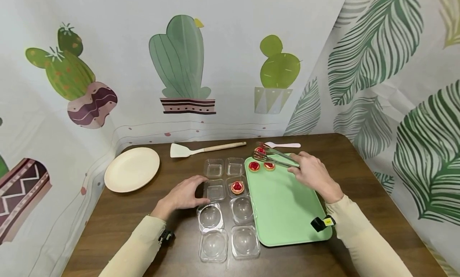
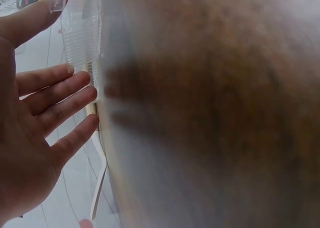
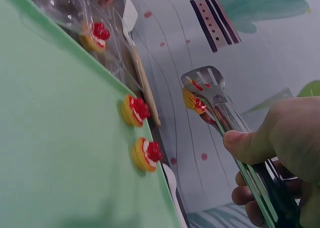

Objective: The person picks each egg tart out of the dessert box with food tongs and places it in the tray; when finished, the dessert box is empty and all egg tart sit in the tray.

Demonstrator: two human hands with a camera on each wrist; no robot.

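Observation:
My right hand (image 1: 312, 171) grips metal tongs (image 1: 282, 158) over the far end of the green tray (image 1: 287, 209). Between the tongs' slotted ends is a small red-topped tart (image 3: 192, 101), held above the tray in the right wrist view. Two similar tarts, a left one (image 1: 254, 166) and a right one (image 1: 269, 166), sit on the tray below. My left hand (image 1: 185, 194) is spread beside a clear plastic container (image 1: 215, 190), thumb and fingertips at its edge, fingers fairly straight in the left wrist view. Another tart (image 1: 237, 187) sits in the neighbouring clear compartment (image 1: 230, 182).
Two more clear compartments, one on the left (image 1: 214, 168) and one on the right (image 1: 235, 166), stand farther back. Several domed clear lids (image 1: 213, 245) lie nearer. A cream plate (image 1: 132, 170) is at left; a white spatula (image 1: 181, 150) and a pale utensil (image 1: 289, 145) lie along the back.

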